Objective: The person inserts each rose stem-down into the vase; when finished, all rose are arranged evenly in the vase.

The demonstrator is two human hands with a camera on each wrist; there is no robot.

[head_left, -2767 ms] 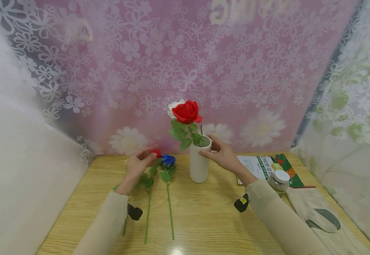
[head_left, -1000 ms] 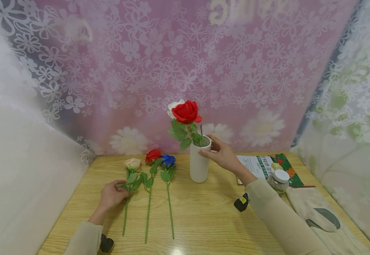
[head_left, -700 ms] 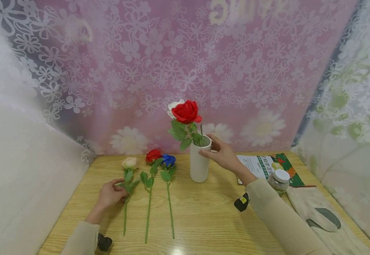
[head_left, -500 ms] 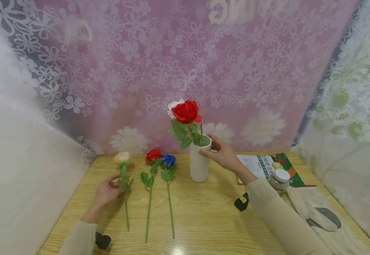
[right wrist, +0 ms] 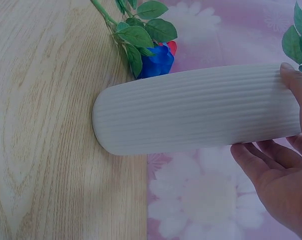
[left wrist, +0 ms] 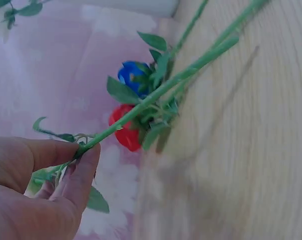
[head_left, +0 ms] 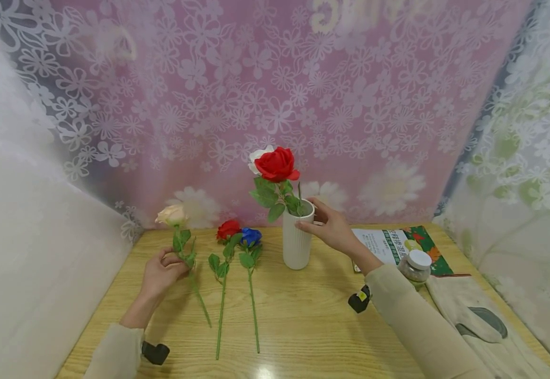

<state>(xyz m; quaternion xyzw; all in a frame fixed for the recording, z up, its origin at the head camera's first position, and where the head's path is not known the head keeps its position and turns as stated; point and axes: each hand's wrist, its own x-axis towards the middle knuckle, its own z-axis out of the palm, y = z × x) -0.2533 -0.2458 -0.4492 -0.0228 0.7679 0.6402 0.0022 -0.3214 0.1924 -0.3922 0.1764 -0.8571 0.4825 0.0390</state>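
My left hand [head_left: 162, 272] pinches the stem of a cream rose [head_left: 172, 216] between thumb and fingers. The rose is tilted, its bloom up and left and its stem [left wrist: 166, 86] slanting down to the right, raised over the table in the left wrist view. My right hand [head_left: 335, 231] grips a white ribbed vase [head_left: 296, 245] near its rim, and the vase stands upright. In the vase are a red rose [head_left: 277, 165] and a white rose [head_left: 258, 158] behind it. Another red rose [head_left: 229, 230] and a blue rose [head_left: 251, 237] lie between the hands.
Right of the vase lies a printed green and white packet [head_left: 383, 246]. By it stands a jar [head_left: 416, 267] with a white lid, and pale gloves [head_left: 469, 310] lie at the table's right. A flowered pink curtain [head_left: 227, 105] hangs behind the wooden table [head_left: 303, 326].
My left hand moved from near the lying red bloom to the cream rose, took its stem and lifted it, the stem's end swinging right. My right hand stayed on the vase.
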